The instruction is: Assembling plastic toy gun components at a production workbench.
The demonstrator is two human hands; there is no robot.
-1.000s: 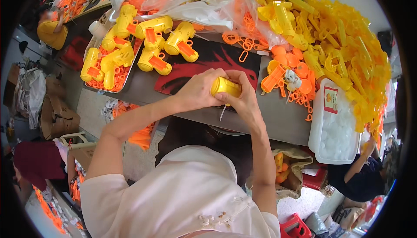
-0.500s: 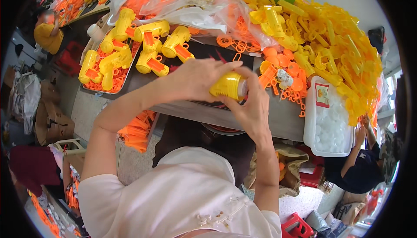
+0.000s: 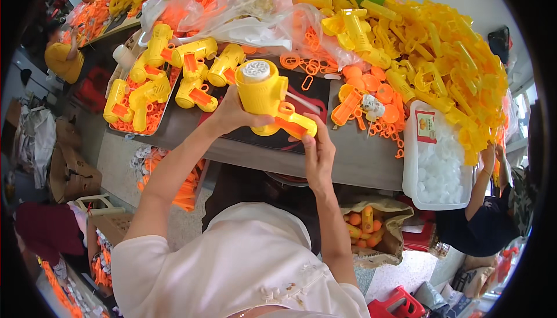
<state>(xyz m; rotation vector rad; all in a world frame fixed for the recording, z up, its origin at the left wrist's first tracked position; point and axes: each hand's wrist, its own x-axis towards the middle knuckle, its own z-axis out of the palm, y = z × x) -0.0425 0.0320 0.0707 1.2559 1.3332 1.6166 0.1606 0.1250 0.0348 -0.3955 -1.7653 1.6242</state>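
While the left hand (image 3: 234, 114) is closed around the body of the yellow gun-shaped toy (image 3: 252, 95), the right hand (image 3: 320, 151) pinches the end of its orange-lined handle (image 3: 297, 122). The toy is held up above the dark mat (image 3: 316, 86) on the table (image 3: 371, 158), and its white patterned cap (image 3: 256, 70) faces upward. I judge the step in hand to be assembly, at the point of inspecting the toy or seating the handle part. For this, the next move calls for a firm left hold and a light right touch, so that the orange insert does not slip out. A thin pale rod (image 3: 303, 100) shows behind the handle; whether the right hand also holds it, I cannot tell well. Similar yellow toys (image 3: 152, 99) lie to the left.
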